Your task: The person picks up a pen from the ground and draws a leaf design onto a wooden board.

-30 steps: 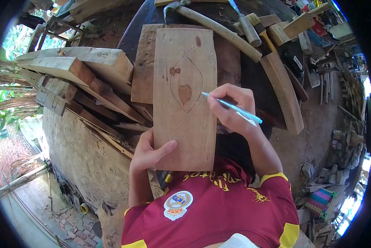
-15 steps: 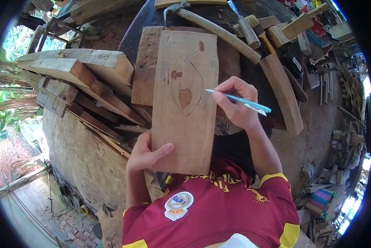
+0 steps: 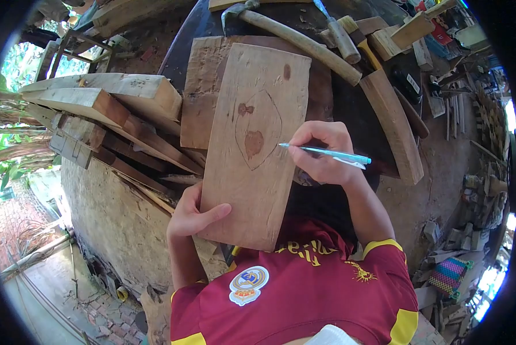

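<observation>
A pale wooden board is tilted a little clockwise in front of my chest. My left hand grips its lower left edge, thumb on the top face and fingers hidden beneath. On the board is a pointed oval outline in dark line, around a brown patch and beside a smaller dark knot. My right hand pinches a light blue pen, its tip at the board's face just right of the outline's lower part.
A darker board lies under the pale one. Beyond are a hammer, a chisel, a brush and a curved wood piece. Long timbers are stacked at the left.
The board has turned clockwise, its lower end shifting left with my left hand. My right hand and the pen have moved slightly down, with the pen tip now lower beside the outline.
</observation>
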`<move>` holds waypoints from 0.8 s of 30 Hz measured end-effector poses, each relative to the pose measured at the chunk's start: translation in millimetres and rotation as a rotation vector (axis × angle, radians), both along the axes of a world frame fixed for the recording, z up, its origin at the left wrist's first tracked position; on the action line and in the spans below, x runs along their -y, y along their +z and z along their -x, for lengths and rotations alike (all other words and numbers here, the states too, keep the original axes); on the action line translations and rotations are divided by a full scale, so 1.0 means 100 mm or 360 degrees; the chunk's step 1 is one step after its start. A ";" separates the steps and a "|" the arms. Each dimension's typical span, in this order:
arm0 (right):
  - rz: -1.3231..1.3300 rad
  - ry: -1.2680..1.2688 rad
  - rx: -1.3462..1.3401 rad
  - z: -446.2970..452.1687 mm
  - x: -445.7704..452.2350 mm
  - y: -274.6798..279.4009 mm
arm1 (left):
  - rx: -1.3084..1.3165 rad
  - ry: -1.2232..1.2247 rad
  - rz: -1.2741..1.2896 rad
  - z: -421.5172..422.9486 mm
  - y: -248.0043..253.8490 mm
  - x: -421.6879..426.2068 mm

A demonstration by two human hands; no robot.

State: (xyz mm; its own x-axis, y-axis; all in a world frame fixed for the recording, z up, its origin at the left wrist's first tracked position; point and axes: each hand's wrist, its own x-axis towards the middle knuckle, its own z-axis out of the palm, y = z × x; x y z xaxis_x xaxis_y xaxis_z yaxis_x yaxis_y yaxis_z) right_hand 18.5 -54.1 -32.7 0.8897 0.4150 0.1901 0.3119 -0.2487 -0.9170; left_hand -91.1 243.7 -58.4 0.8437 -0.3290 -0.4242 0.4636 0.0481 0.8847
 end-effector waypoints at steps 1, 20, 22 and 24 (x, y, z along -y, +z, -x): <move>0.0001 -0.0053 -0.0012 0.00 -0.01 -0.02 | 0.0001 0.0002 0.0004 0.00 0.00 0.00; -0.0087 -0.0176 0.0003 -0.04 0.00 -0.10 | -0.0004 0.0011 -0.0004 0.01 -0.02 0.00; -0.0069 -0.0172 -0.0008 -0.04 0.00 -0.09 | -0.0004 0.0014 -0.0013 0.01 -0.01 0.00; -0.0073 -0.0214 -0.0035 -0.04 0.00 -0.08 | -0.0004 0.0014 -0.0032 0.01 -0.01 0.01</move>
State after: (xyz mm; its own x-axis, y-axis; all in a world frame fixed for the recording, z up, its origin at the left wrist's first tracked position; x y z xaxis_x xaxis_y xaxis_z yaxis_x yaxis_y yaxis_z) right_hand 22.3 -54.0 -40.4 0.9408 0.2832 0.1861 0.2585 -0.2448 -0.9345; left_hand -92.2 243.1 -59.0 0.8453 -0.3131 -0.4329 0.4655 0.0341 0.8844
